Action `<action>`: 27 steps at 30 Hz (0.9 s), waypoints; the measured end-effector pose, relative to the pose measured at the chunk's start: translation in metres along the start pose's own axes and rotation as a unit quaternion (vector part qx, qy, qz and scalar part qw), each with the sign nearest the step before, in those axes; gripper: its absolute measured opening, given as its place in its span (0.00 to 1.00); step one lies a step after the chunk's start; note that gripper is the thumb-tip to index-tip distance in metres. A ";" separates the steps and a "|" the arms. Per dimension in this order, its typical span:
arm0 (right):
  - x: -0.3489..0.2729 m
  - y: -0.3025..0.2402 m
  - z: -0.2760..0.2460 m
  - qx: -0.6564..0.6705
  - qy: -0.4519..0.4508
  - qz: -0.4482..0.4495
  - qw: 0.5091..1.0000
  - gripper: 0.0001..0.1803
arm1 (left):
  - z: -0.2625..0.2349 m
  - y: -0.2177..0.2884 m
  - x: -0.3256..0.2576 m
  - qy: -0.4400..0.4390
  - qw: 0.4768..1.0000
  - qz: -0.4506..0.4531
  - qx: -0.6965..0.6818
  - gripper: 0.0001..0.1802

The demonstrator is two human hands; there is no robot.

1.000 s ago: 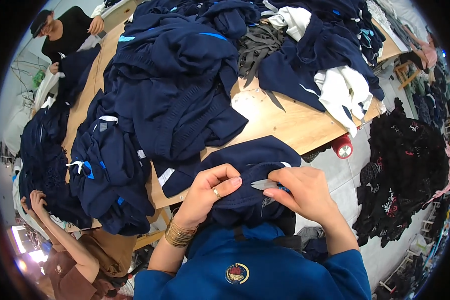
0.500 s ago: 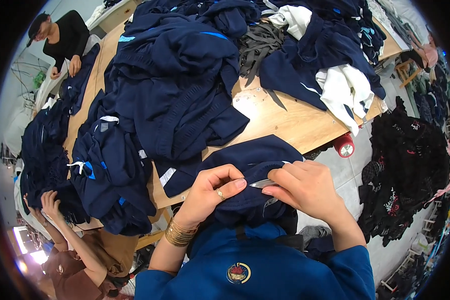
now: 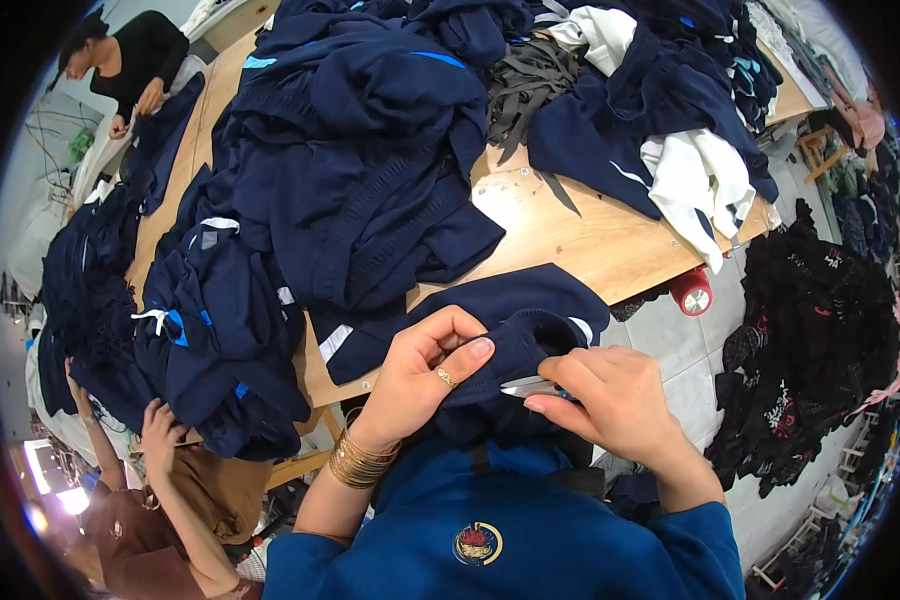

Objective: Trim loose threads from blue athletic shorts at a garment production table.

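Left hand point(image 3: 435, 365) is clamped, thumb and fingers, on a navy garment point(image 3: 507, 352) at the bench point(image 3: 570, 240)'s near edge, right hand point(image 3: 615, 395) is closed round small silver snips point(image 3: 522, 386), tips right by the cloth. Red cylinder point(image 3: 692, 292) beside the bench, mostly end showing, can't tell if anything's inside

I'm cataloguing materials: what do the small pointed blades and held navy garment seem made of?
Small pointed silver blades: probably smooth metal, given their grey sheen. Held navy garment: soft matte cloth, from its folds; knit or woven is unclear.
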State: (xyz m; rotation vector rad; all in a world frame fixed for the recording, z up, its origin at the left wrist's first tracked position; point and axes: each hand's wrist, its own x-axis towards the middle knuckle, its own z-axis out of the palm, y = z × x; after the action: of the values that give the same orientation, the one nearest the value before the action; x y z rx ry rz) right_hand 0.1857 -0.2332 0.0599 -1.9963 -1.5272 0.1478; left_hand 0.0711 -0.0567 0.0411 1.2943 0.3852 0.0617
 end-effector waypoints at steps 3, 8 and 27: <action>-0.003 -0.001 0.003 0.023 -0.003 0.025 0.999 0.13 | 0.000 -0.002 -0.001 0.000 1.000 0.013 -0.004 0.06; -0.004 -0.001 0.001 0.093 -0.014 0.061 0.994 0.13 | -0.001 0.004 -0.005 -0.128 0.982 0.025 -0.140 0.39; 0.008 -0.001 -0.013 0.007 -0.064 -0.022 0.998 0.14 | -0.007 0.010 -0.006 -0.149 0.987 0.010 -0.063 0.45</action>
State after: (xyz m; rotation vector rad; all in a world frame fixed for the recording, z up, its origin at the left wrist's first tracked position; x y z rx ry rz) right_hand 0.1928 -0.2313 0.0731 -1.9722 -1.6446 0.2726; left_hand 0.0653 -0.0485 0.0506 1.1609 0.1099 -0.0886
